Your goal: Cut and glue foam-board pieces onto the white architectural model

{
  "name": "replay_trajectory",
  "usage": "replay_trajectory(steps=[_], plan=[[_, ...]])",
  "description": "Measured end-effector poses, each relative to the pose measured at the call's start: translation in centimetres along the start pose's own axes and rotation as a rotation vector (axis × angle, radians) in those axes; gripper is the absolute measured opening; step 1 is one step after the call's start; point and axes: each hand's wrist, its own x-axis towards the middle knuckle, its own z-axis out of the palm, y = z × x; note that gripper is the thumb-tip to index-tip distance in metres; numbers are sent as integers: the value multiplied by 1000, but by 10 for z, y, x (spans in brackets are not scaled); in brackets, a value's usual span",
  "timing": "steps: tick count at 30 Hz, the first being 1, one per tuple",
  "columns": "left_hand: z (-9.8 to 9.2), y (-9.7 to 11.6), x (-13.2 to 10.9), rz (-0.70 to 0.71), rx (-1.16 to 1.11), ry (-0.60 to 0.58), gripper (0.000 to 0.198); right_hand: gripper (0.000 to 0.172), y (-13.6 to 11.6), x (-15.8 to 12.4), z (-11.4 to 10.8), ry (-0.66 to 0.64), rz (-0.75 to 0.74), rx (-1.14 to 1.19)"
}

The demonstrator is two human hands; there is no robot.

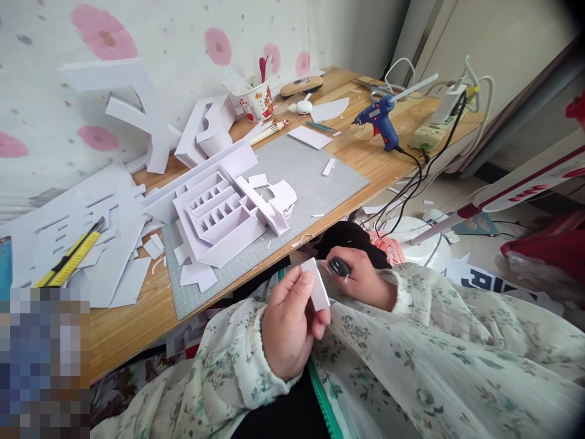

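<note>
My left hand (290, 326) is closed on a small white foam-board piece (316, 283), held upright over my lap. Just to its right, my right hand (363, 277) grips a small dark cutter (339, 267) whose tip meets the piece's upper edge. Both sleeves are pale with a floral print. On the grey cutting mat (315, 177) in front of me lies a white foam-board model (223, 213) with several small compartments.
A yellow utility knife (73, 256) rests on white offcut sheets at left. A blue glue gun (381, 119), a power strip (434, 128) and cables sit at the desk's right end. A paper cup (256, 100) with tools stands by the wall. Scraps litter the wooden desk (132, 329).
</note>
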Motion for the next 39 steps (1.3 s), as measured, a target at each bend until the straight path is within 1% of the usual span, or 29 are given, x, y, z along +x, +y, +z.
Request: replay_trajectory(steps=[3,7,14,19,25,31,34,39], plan=[[-2,0,3,6,-22,4,32,15,-10,-3,-1,-32,-91,4],[-3,0,3,6,-32,-5,32,16,-16,-2,1,-48,-101,16],[-2,2,1,12,-16,-17,30,15,-13,0,2,-14,-107,-32],[-2,3,0,0,-8,-25,28,10,-10,0,3,-17,-88,-56],[-1,3,-3,6,28,-42,28,8,-5,1,4,2,-94,-57],[0,2,-2,-20,44,-65,28,6,-1,1,4,-9,-73,-59],[-1,0,-2,-33,45,-75,28,8,0,2,4,-14,-63,-48],[-2,-3,-2,-43,47,-87,29,18,1,2,7,-7,-68,-46]])
